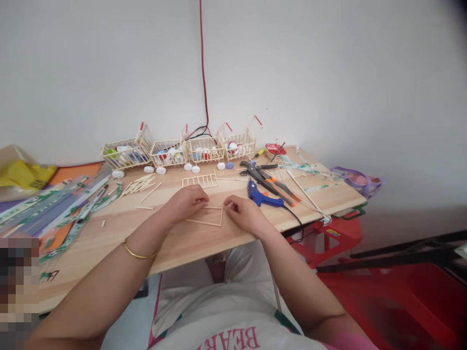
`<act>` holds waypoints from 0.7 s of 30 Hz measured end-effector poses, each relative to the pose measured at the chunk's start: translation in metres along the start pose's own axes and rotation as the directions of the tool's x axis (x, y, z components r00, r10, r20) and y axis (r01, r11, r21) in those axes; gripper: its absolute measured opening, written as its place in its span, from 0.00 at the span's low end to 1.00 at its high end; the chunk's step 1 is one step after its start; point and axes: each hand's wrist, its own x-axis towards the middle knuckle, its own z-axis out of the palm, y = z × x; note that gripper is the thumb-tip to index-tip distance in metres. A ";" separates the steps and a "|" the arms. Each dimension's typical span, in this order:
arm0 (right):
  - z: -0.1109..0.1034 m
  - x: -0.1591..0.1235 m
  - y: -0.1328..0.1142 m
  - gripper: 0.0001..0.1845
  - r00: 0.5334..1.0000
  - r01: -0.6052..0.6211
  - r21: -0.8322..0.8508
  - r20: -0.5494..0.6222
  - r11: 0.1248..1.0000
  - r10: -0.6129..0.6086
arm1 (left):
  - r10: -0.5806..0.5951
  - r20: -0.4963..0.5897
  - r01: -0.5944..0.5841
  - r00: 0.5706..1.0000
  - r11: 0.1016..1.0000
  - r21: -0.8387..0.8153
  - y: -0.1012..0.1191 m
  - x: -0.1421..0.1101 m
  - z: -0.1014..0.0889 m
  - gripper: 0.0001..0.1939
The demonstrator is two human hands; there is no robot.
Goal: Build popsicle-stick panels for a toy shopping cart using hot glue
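A rectangular frame of thin wooden sticks (205,223) lies flat on the table in front of me. My left hand (187,204) is over its left part, fingers curled and pinching at the far stick, and it hides that end. At the far right corner, the bent fingertips of my right hand (243,213) are closed against the frame. Just beyond my hands rests a ladder-like stick panel (199,181) with several rungs. A blue glue gun (263,195) lies to the right of my right hand, its black cord running off the table edge.
Several small stick carts (205,148) holding bottle caps line the wall. Loose cut sticks (137,185) lie at left, beside plastic strips (54,209). Cutting pliers (268,180) and a red dish (276,149) are at right. Red stools (328,238) stand beside the table (120,233).
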 end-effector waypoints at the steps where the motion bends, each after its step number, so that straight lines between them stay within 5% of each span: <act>1: 0.000 0.002 0.000 0.09 1.000 0.006 -0.010 0.007 1.000 -0.006 | 0.023 0.016 -0.023 1.000 1.000 0.011 0.001 0.000 0.003 0.09; 11: -0.002 0.006 -0.007 0.09 0.998 -0.038 -0.060 0.057 0.997 0.041 | 0.038 0.139 -0.052 0.990 0.994 0.095 0.009 0.002 0.008 0.10; 21: -0.001 0.006 -0.011 0.09 0.996 -0.069 -0.080 0.055 0.994 0.074 | 0.083 0.123 -0.096 0.989 0.989 0.108 0.003 0.003 0.014 0.11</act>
